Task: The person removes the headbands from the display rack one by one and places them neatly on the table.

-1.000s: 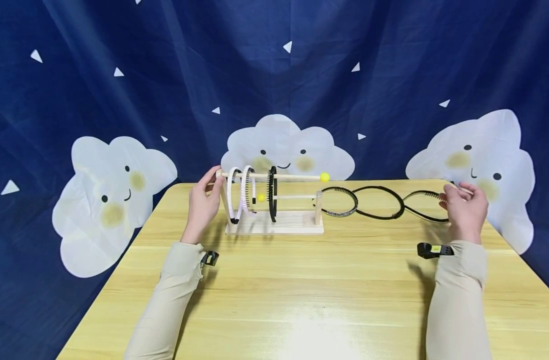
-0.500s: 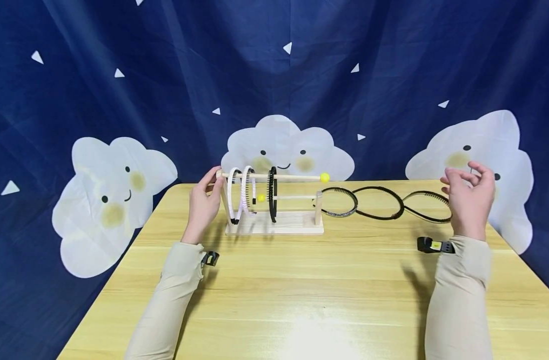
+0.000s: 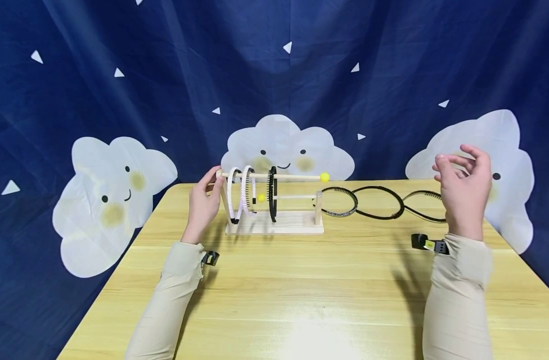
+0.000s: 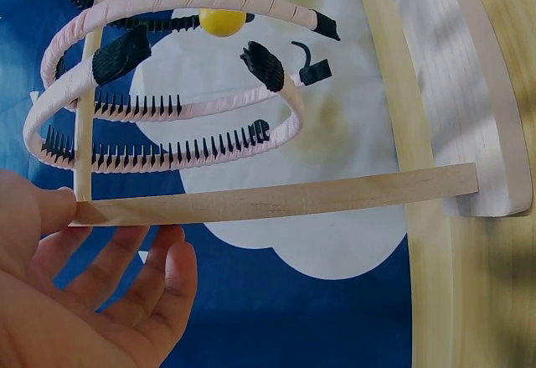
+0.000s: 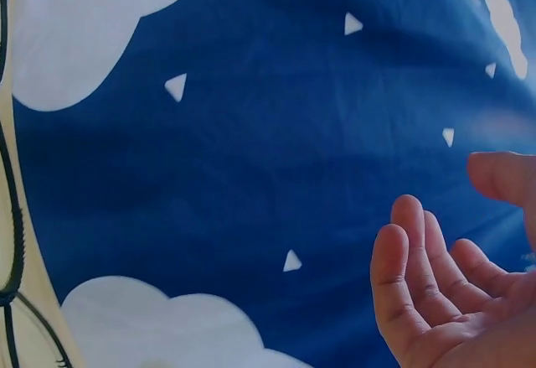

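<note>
Deep blue cloth (image 3: 166,90), printed with smiling white clouds and small white triangles, hangs behind a pale wood-grain bench (image 3: 274,290). Near the bench's far edge, a little left of that edge's middle, a wooden headband stand (image 3: 299,228) rests on its flat base. Its taller left post carries the upper rod, tipped with a yellow ball (image 3: 325,177) on the right; its shorter right post carries the lower rod, which ends in another yellow ball (image 3: 261,198) pointing left. Two pale pink headbands (image 3: 230,195), dark-tipped and toothed inside, hang from the upper rod close to the left post, and a black headband (image 3: 275,207) hangs farther along it. The left hand (image 3: 203,204) pinches the top of the left post between thumb and fingers. Right of the stand, three more headbands lie in a row along the far edge toward the far right corner: a glittery one (image 3: 344,214) beside the right post, a plain black one (image 3: 393,215), and a thinner black one (image 3: 423,217) whose right end is hidden by the right hand (image 3: 465,195). That hand hovers above the far right corner, thumb well apart from loosely bent fingers, holding nothing.
</note>
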Action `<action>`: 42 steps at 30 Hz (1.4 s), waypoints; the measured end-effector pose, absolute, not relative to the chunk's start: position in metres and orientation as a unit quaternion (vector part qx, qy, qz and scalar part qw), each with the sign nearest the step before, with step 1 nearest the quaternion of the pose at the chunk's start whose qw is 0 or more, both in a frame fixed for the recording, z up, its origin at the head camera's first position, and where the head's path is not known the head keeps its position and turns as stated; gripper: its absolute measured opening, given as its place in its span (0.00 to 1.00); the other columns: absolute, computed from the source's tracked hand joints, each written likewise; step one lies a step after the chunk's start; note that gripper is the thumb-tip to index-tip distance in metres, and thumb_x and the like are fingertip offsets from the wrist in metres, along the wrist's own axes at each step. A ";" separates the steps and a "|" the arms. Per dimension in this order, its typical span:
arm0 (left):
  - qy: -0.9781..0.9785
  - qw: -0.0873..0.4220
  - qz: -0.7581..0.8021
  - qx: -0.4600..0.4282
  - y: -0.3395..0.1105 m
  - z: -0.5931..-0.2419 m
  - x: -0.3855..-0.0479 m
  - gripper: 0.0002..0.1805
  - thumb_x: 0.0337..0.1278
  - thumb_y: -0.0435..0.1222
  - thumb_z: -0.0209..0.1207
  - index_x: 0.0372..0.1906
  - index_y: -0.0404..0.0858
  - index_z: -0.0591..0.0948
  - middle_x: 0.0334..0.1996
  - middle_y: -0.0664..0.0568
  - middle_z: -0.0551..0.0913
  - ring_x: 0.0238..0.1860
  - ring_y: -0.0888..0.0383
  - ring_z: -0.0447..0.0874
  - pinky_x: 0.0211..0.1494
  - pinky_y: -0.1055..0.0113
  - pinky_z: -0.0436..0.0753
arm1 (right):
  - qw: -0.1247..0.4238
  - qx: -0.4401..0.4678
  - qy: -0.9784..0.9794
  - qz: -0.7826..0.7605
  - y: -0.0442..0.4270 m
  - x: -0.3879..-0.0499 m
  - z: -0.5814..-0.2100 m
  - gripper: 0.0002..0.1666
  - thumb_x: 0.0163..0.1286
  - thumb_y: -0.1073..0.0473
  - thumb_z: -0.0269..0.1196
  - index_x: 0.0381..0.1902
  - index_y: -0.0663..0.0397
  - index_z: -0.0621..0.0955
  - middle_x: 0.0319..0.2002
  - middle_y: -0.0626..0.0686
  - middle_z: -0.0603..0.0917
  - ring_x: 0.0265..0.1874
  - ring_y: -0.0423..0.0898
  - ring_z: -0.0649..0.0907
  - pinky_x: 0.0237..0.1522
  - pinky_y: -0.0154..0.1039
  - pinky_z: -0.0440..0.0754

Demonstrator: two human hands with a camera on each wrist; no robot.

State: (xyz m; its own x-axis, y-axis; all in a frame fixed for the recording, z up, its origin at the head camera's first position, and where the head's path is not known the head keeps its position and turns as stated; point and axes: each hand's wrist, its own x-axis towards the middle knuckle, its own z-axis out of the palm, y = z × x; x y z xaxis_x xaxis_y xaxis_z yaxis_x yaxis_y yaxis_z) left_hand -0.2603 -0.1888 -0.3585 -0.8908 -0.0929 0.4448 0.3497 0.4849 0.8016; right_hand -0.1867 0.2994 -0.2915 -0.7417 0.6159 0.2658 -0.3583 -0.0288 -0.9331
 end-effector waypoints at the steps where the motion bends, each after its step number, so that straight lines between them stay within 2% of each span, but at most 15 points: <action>1: -0.833 0.221 -0.502 -0.077 -0.189 -0.358 -0.260 0.22 0.78 0.42 0.54 0.70 0.42 0.76 0.57 0.38 0.83 0.55 0.40 0.82 0.60 0.48 0.80 | 0.344 -0.099 -0.611 0.706 0.296 -0.187 -0.290 0.28 0.66 0.65 0.69 0.61 0.47 0.72 0.42 0.48 0.81 0.29 0.37 0.85 0.32 0.24 0.82; 9: -0.832 0.221 -0.502 -0.078 -0.189 -0.357 -0.260 0.22 0.78 0.43 0.55 0.70 0.43 0.77 0.56 0.39 0.84 0.54 0.41 0.83 0.57 0.51 0.81 | 0.361 -0.060 -0.678 0.638 0.273 -0.185 -0.285 0.28 0.65 0.64 0.70 0.61 0.45 0.75 0.42 0.46 0.83 0.32 0.36 0.85 0.35 0.23 0.81; 16: -0.832 0.224 -0.500 -0.082 -0.188 -0.358 -0.260 0.22 0.78 0.43 0.54 0.70 0.42 0.77 0.56 0.38 0.84 0.54 0.41 0.83 0.58 0.50 0.81 | 0.338 -0.045 -0.756 0.559 0.247 -0.185 -0.286 0.30 0.69 0.55 0.69 0.66 0.40 0.74 0.45 0.39 0.82 0.42 0.34 0.83 0.44 0.26 0.77; 20: -0.832 0.225 -0.501 -0.085 -0.189 -0.358 -0.261 0.22 0.78 0.42 0.54 0.70 0.41 0.77 0.57 0.39 0.84 0.56 0.43 0.82 0.60 0.51 0.80 | 0.332 -0.011 -0.769 0.547 0.231 -0.184 -0.286 0.28 0.70 0.54 0.69 0.66 0.41 0.75 0.47 0.41 0.82 0.43 0.36 0.83 0.44 0.28 0.77; 32: -0.830 0.230 -0.500 -0.089 -0.189 -0.359 -0.261 0.22 0.78 0.41 0.54 0.70 0.41 0.77 0.56 0.38 0.84 0.55 0.43 0.83 0.59 0.51 0.80 | 0.329 0.072 -0.797 0.501 0.186 -0.181 -0.284 0.24 0.70 0.56 0.69 0.62 0.50 0.79 0.48 0.51 0.84 0.38 0.34 0.84 0.42 0.26 0.79; 42: -0.828 0.234 -0.501 -0.092 -0.191 -0.360 -0.262 0.22 0.77 0.41 0.55 0.69 0.40 0.77 0.56 0.38 0.84 0.55 0.42 0.83 0.59 0.51 0.80 | 0.304 0.131 -0.827 0.455 0.151 -0.183 -0.293 0.21 0.69 0.56 0.70 0.59 0.54 0.82 0.43 0.53 0.87 0.40 0.45 0.87 0.39 0.25 0.81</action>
